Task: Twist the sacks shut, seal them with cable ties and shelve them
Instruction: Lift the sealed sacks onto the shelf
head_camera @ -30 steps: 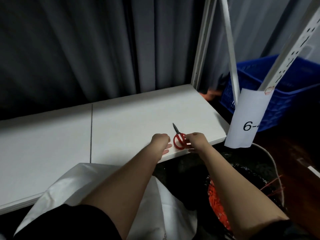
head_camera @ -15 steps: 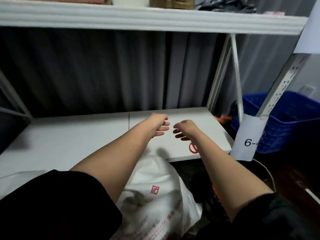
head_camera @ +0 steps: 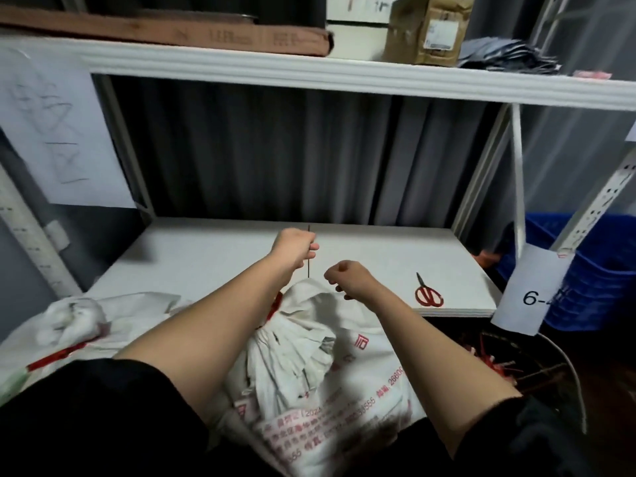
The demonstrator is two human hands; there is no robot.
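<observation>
Shelving bay: a white lower shelf (head_camera: 213, 256) is seen at mid-frame against a grey pleated curtain (head_camera: 292, 149); an upper shelf (head_camera: 309, 72) runs across the top of the frame.
Sack: a white printed sack (head_camera: 330, 366) is stood at lower centre, in front of the lower shelf's edge, its gathered neck bunched up just under the hands, apparently so that it can be tied off.
Cable tie: a thin dark cable tie (head_camera: 309, 251) is held upright above the neck, its lower end reaching the bunched cloth; whether it is already looped round the neck cannot be told.
Left hand: the grip of the left hand (head_camera: 294, 244) is pinched on the tie, seemingly to pull it upward and tight.
Right hand: the right hand (head_camera: 347, 275) is curled just beside the neck; whether anything is grasped in its grip cannot be told.
Scissors: red-handled scissors (head_camera: 426, 292) are laid on the shelf at right of centre, probably kept near for trimming the tie's tail.
Second sack: another white sack (head_camera: 79, 318) lies at lower left, its top crumpled.
Blue crate: a blue crate (head_camera: 585, 273) stands at the right edge; its contents are hidden.
Dark bin: at lower right a dark bin (head_camera: 537, 366) holds red strips, possibly spare ties.
Upper shelf load: cardboard boxes (head_camera: 426, 29) are stored there.
</observation>
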